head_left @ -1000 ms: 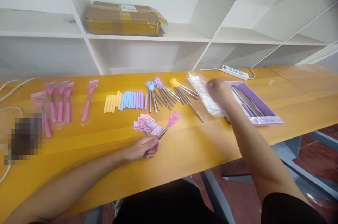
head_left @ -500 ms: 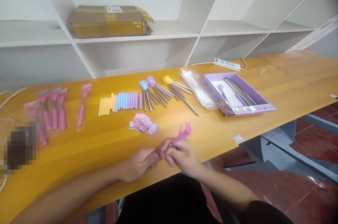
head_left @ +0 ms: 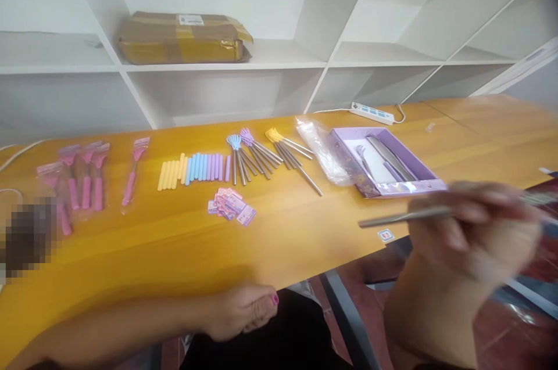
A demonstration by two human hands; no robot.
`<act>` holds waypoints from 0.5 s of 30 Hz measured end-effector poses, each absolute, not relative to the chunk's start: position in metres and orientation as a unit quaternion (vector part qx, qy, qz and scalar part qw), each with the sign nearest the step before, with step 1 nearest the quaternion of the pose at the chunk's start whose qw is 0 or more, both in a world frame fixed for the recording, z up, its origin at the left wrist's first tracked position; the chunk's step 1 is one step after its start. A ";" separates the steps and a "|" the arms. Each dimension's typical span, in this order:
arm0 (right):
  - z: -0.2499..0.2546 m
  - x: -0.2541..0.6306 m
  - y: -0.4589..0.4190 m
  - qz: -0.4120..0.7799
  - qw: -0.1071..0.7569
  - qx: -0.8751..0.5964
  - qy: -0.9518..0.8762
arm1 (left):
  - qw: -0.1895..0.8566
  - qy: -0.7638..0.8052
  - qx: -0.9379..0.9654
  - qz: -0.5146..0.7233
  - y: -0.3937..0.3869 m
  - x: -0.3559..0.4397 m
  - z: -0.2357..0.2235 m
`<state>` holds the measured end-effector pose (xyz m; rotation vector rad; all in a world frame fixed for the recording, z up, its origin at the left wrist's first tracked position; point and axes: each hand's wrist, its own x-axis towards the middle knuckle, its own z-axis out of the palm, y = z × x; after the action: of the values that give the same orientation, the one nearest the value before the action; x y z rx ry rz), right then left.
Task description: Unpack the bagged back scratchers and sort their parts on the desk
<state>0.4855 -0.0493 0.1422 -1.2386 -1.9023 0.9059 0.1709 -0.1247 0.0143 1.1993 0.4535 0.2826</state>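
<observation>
Got pink bagged claw scratchers left on the yellow wooden desk, then rightward yellow-blue-purple round tubes, blue-purple-yellow clawed metal sticks, clear plastic bags, purple cardboard box. Got pink-purple rectangular cards in front, grey metal rod in right hand before the box, brown cardboard parcel behind on white shelf.

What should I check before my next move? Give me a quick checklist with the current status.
1. Pink piece gripped in left hand: ok, its end shows at the fist.
2. Metal rod held in right hand: ok.
3. Metal rod's far end: cannot tell, hidden or blurred.
4. Cards neatly stacked: not ok, spread and overlapping.
5. Purple box open: ok.
</observation>
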 end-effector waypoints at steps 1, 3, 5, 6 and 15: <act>0.144 0.483 -0.029 0.329 0.344 -0.491 -0.730 | 0.812 0.223 0.519 0.146 -0.122 0.173 0.011; 0.145 0.474 0.015 0.286 0.351 -0.522 -0.723 | 0.839 0.241 0.457 0.168 -0.116 0.175 0.006; 0.143 0.462 0.064 0.220 0.355 -0.563 -0.714 | 0.846 0.252 0.435 0.177 -0.112 0.174 0.003; 0.141 0.454 0.089 0.187 0.346 -0.585 -0.709 | 0.844 0.257 0.435 0.181 -0.111 0.172 0.003; 0.115 0.373 0.220 0.134 0.084 -0.653 -0.741 | 0.857 0.248 0.419 0.166 -0.103 0.158 -0.005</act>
<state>0.3733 0.2203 0.1153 -1.9494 -2.2105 0.3992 0.1584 -0.1029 -0.0049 0.8808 0.5216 0.3491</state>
